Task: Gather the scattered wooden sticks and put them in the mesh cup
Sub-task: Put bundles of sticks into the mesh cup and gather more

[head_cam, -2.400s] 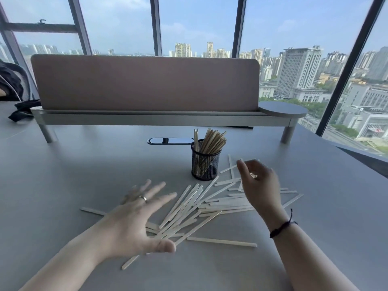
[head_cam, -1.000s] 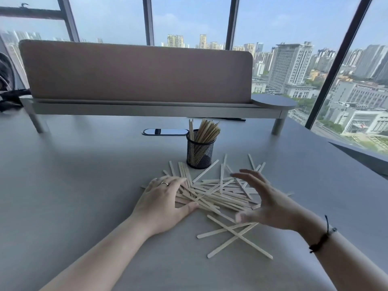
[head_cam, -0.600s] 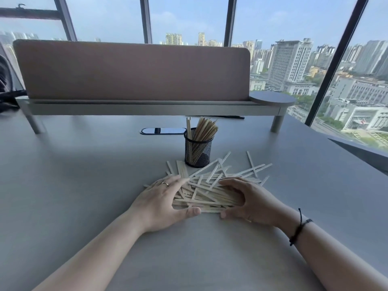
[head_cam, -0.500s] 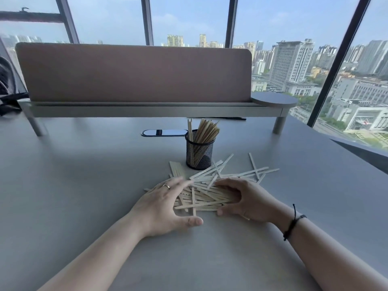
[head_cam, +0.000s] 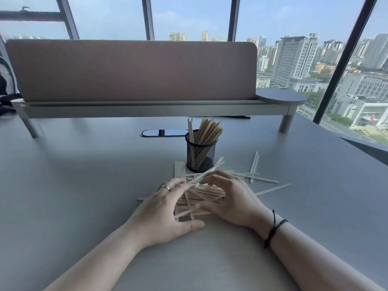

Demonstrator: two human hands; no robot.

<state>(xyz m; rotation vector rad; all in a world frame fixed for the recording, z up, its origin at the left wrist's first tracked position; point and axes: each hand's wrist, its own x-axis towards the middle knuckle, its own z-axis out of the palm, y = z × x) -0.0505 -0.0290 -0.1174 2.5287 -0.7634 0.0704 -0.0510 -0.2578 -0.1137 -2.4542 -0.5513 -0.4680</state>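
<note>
A heap of flat wooden sticks (head_cam: 204, 195) lies on the grey table, squeezed between my two hands. My left hand (head_cam: 165, 208), with a ring on one finger, cups the heap's left side with its thumb along the near edge. My right hand (head_cam: 233, 198), black cord at the wrist, presses in from the right, fingers curled over the sticks. Just behind stands the black mesh cup (head_cam: 201, 153), upright and holding several sticks. A few loose sticks (head_cam: 255, 171) lie to the right of the cup.
A dark oval cable port (head_cam: 163, 132) is set in the table behind the cup. A raised grey shelf (head_cam: 147, 109) with a brown partition panel (head_cam: 130, 70) runs across the back. The table edge and windows are at the right.
Both hands have swept the spread-out sticks inward into a tight heap in front of the cup. They have closed in further on it in the last half second.
</note>
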